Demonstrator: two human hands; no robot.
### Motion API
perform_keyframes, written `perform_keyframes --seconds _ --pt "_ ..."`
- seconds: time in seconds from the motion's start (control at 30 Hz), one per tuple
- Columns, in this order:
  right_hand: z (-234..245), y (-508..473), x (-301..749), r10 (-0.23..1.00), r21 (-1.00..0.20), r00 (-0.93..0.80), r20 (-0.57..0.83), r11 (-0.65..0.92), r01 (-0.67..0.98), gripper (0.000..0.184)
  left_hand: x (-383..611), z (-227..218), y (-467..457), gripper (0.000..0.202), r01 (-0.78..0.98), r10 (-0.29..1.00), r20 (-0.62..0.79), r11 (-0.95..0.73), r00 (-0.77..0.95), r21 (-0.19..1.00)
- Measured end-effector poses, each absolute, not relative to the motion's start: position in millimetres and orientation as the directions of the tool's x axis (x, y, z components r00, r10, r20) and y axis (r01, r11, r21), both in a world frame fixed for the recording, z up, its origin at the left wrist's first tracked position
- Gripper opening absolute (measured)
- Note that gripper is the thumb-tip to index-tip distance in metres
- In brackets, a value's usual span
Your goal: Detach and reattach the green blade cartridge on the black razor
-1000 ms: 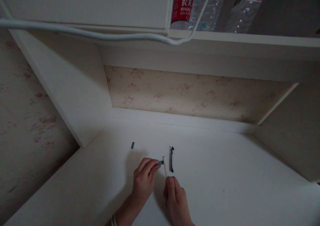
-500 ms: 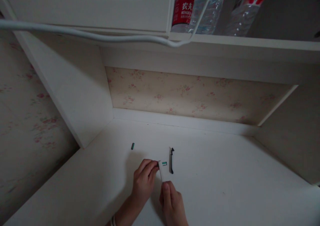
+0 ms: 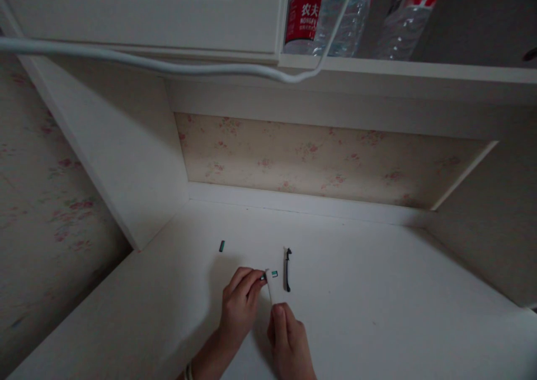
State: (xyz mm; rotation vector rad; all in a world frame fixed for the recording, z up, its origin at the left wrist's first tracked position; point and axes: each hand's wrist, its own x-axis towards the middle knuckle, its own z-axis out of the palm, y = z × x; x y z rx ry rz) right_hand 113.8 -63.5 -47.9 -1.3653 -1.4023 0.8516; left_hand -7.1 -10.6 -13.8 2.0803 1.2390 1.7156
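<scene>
My right hand (image 3: 289,335) is closed around the lower end of a thin white stick (image 3: 270,293), which points up and away from me. Fingertips of my left hand (image 3: 242,299) are pinched on a small dark piece (image 3: 263,277), right against the stick's upper end; the fingers cover most of it, and its kind is unclear. Just right of the stick's tip lies a small green-and-black piece (image 3: 274,274) like a razor cartridge. Farther right a slim black handle (image 3: 287,270) rests lengthwise. A similar green-and-black piece (image 3: 222,246) lies at the upper left.
The white desktop (image 3: 356,290) is bounded by a left side panel (image 3: 126,162) and a back ledge (image 3: 293,201). Overhead, a thick white cable (image 3: 168,66) crosses in front of a shelf holding plastic bottles (image 3: 304,16).
My hands hold nearly the same pose, with only a slight shift of the fingers at the stick's tip. The whole view has moved slightly; the pieces on the desk stay put.
</scene>
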Motion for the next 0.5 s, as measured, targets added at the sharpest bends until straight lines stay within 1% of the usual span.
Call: perform_keyframes --seconds 0.13,0.33,0.5 --pt "-45.3 -61.2 116.2 0.977 -0.953 0.161 0.141 0.09 0.289 0.047 -7.7 -13.5 -10.7 0.012 0.467 0.677 0.736 -0.646 -0.015 0.604" --pt "-49.1 -62.5 114.4 0.989 -0.965 0.084 0.122 0.099 0.243 0.045 -7.8 -13.9 -10.6 0.014 0.452 0.693 0.72 -0.634 -0.027 0.627" --pt "-47.9 -59.2 118.6 0.983 -0.982 0.172 0.066 0.034 0.186 0.047 -8.0 -14.6 -11.1 0.013 0.453 0.689 0.724 -0.638 -0.025 0.623"
